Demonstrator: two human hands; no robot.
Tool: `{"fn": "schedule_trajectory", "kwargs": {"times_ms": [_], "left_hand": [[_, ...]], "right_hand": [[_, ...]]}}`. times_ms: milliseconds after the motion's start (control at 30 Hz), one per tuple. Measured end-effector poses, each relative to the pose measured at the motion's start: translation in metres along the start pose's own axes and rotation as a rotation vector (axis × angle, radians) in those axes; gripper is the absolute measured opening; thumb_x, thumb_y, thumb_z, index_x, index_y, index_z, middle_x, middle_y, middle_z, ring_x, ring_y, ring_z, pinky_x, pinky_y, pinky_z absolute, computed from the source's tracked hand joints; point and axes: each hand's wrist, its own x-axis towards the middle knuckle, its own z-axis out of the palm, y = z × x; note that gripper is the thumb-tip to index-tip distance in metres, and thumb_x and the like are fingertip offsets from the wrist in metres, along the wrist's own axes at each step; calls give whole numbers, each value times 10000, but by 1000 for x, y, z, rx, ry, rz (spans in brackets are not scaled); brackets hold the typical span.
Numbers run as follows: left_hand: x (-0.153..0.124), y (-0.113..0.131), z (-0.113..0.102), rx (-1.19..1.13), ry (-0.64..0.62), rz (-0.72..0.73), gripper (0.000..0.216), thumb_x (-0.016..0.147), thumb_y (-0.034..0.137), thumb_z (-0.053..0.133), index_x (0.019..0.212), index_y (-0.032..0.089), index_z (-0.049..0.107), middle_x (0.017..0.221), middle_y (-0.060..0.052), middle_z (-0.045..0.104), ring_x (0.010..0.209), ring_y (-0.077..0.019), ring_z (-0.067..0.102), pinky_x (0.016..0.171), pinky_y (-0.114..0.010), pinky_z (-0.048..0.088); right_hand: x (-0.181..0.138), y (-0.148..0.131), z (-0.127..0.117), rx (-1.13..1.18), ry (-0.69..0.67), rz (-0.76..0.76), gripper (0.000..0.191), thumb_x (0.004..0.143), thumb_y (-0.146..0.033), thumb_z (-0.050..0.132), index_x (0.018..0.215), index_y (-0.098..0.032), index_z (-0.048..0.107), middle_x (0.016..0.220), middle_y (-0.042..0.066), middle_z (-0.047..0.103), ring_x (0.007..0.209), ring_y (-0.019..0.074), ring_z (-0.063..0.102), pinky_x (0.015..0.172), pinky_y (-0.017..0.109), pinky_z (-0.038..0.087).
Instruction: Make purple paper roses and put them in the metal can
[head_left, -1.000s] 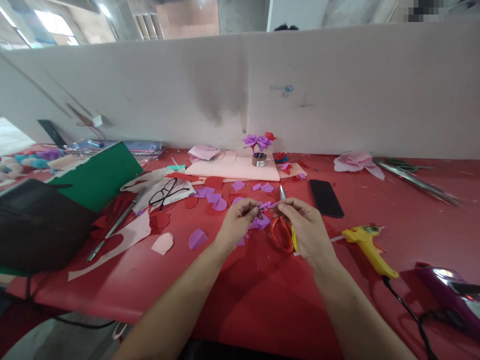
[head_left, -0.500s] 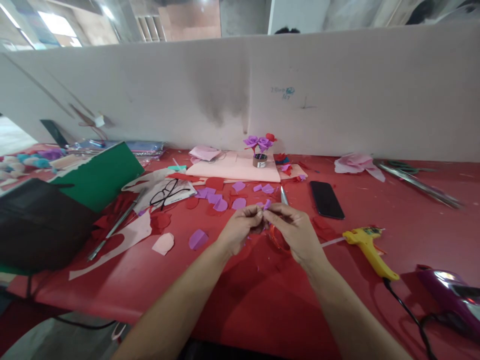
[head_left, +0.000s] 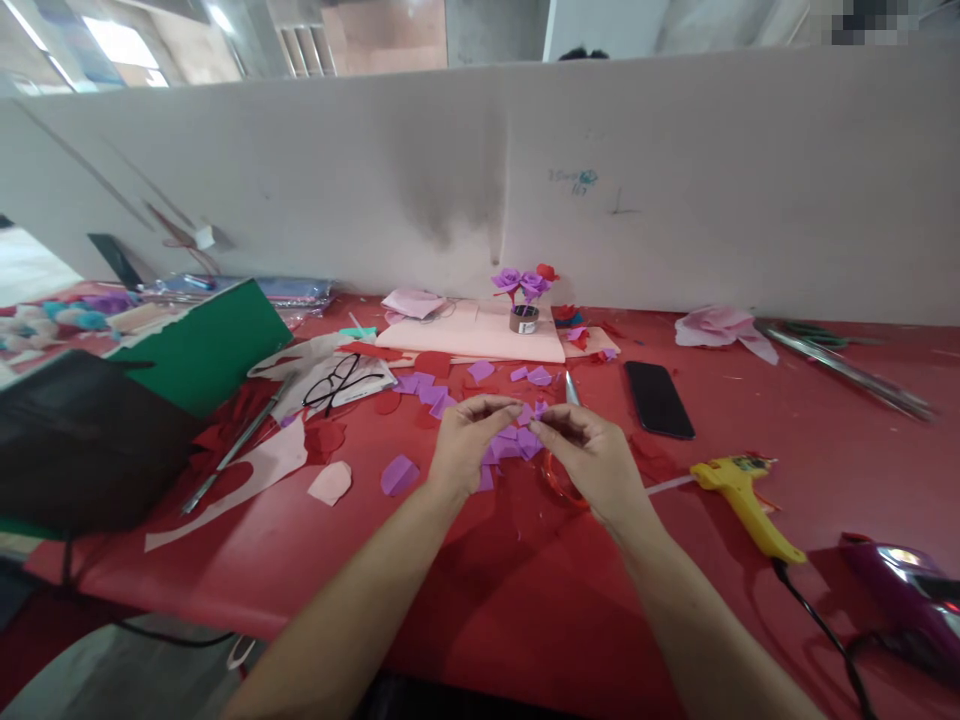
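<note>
My left hand (head_left: 466, 441) and my right hand (head_left: 586, 452) meet over the red table (head_left: 480, 590), fingertips pinched together on a small purple paper piece (head_left: 529, 413). My right hand also grips orange-handled scissors (head_left: 562, 478), whose silver blade tip pokes up behind the fingers. Several purple paper petals (head_left: 510, 445) lie on the table just under my hands, and more purple petals are scattered behind them.
A black phone (head_left: 658, 398) lies right of my hands, a yellow glue gun (head_left: 742, 493) further right, a purple device (head_left: 907, 590) at the far right. Small purple paper roses (head_left: 519, 284) stand on a pink sheet (head_left: 472, 335) behind. Glasses (head_left: 337, 382), green board (head_left: 202, 350), black bag (head_left: 75, 440) are at the left.
My hands came together from slightly apart and now pinch the small purple piece between both sets of fingertips. The view shifted a little.
</note>
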Motion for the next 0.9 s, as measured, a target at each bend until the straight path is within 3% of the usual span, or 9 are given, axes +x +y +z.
{"fn": "schedule_trajectory", "kwargs": {"times_ms": [133,267,400,467,633,900], "left_hand": [[0,0,0,50,-53,26,115,665,238,682,642,162,599,607,38,538,590,-80,449,627,-232,372],[-1,-1,-1,198,-99,67,323,807,328,529,529,165,506,521,24,467,544,-93,413,591,-250,350],[-2,1,-3,312,12,153,48,706,161,587,724,176,628,711,7,581,637,-102,473,601,-233,361],[-2,3,-4,315,66,172,189,654,102,592,807,190,657,782,6,605,679,-104,500,623,-227,379],[-4,8,-2,227,18,119,104,681,203,655,766,181,709,777,-27,686,736,-139,579,717,-270,440],[-6,7,2,180,-47,49,151,644,285,737,741,170,746,716,-30,709,668,-131,607,670,-256,475]], "right_hand": [[0,-2,0,-74,26,-19,190,719,-360,698,816,-199,667,811,41,705,747,190,636,735,328,487],[-1,-2,-1,-150,49,-42,167,734,-346,680,824,-205,668,826,46,709,763,199,642,759,343,484],[-2,-4,0,-224,68,-67,152,744,-339,670,825,-210,672,812,42,710,747,198,638,749,342,481],[-3,-5,0,-256,81,-79,149,752,-343,663,829,-216,677,812,40,711,745,200,637,747,343,479],[-4,-5,0,-344,102,-142,123,772,-328,644,837,-232,685,826,35,716,763,208,643,750,341,473],[-3,-1,1,-453,129,-214,122,785,-306,623,854,-230,688,842,34,715,804,214,651,779,351,475]]}}
